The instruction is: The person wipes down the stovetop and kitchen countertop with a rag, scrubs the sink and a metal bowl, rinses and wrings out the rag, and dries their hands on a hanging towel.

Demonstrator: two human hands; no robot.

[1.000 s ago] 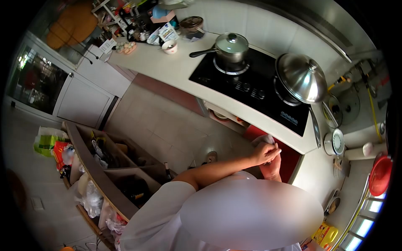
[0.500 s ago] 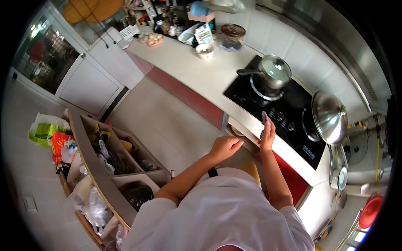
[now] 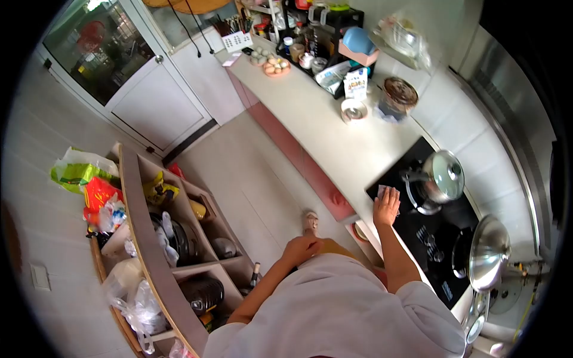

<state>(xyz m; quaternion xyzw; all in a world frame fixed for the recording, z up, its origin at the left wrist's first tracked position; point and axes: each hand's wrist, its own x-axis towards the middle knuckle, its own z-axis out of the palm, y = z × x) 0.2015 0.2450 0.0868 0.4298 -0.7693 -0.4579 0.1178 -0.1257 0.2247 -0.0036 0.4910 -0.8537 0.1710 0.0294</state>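
My right hand (image 3: 387, 206) lies on the front left corner of the black gas stove (image 3: 418, 224), pressing down a thin pale cloth (image 3: 381, 190). Only a small edge of that cloth shows beyond my fingers. Beside it, on the left burner, sits a steel pot (image 3: 442, 176) with a glass lid. My left hand (image 3: 300, 249) hangs in front of my body, its fingers curled and nothing seen in them. On the right burner stands a wok covered by a domed steel lid (image 3: 488, 253).
Along the counter (image 3: 322, 131) are a white bowl (image 3: 353, 111), a dark-lidded jar (image 3: 399, 98), a plate of eggs (image 3: 277, 66) and several condiment bottles. A shelf unit (image 3: 156, 250) with pans and bags stands at left. A white door (image 3: 155, 107) is at the far end.
My right hand has gone from in front of the counter edge onto the stove's left corner with the cloth. My left hand has lowered toward my body. The view has shifted left.
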